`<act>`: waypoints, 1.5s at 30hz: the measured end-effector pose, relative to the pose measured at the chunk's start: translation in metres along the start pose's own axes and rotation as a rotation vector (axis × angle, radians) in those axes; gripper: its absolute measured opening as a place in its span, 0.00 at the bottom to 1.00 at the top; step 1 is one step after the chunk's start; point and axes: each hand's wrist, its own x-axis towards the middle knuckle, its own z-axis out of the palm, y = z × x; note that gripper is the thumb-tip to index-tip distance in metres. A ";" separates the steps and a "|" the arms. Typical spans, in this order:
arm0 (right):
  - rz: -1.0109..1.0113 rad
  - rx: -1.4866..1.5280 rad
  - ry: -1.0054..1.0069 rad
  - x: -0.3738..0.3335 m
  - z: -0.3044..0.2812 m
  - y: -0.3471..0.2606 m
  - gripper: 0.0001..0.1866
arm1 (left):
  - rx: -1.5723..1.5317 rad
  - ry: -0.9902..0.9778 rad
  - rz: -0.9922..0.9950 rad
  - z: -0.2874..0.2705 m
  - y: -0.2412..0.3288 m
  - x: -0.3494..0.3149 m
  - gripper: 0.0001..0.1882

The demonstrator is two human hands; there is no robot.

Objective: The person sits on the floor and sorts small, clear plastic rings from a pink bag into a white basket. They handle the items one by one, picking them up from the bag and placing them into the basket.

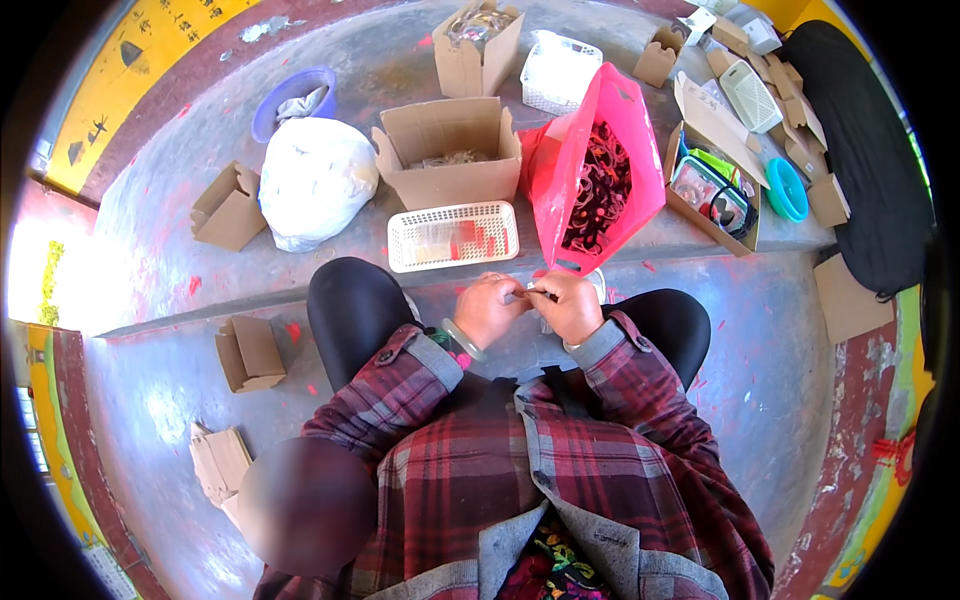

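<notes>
My left hand (pixel 487 310) and my right hand (pixel 570 307) meet in front of my lap, fingertips pinched close together. Between them is a small, dark, thin thing, mostly hidden by the fingers; its kind is too small to make out. Just beyond the hands stands an open pink bag (pixel 642 125), filled with dark looped bands (pixel 598 190) that look like hair ties. Left of the bag, a white perforated basket (pixel 400 254) holds red pieces and some pale, clear-looking items. Behind that basket is an open cardboard box (pixel 450 187) with small contents.
A stuffed white bag (pixel 318 180), a purple basin (pixel 265 118) and a small carton (pixel 228 208) stand at the left on the raised step. To the right are a box of packets (pixel 712 232) and a turquoise basket (pixel 787 190). Another carton (pixel 250 355) sits lower left.
</notes>
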 end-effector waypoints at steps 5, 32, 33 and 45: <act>0.412 0.378 0.044 0.005 -0.008 -0.001 0.06 | -0.426 -0.245 -0.425 -0.006 -0.013 0.008 0.12; 0.583 0.465 -0.326 0.007 -0.022 0.006 0.10 | -0.873 -0.416 -0.516 -0.017 -0.007 0.009 0.17; 0.571 0.454 -0.333 0.007 -0.022 0.004 0.10 | -0.833 -0.424 -0.505 -0.018 -0.005 0.010 0.18; -0.205 -0.178 -0.375 0.000 -0.007 0.017 0.13 | -0.001 -0.494 -0.025 -0.028 -0.007 0.010 0.26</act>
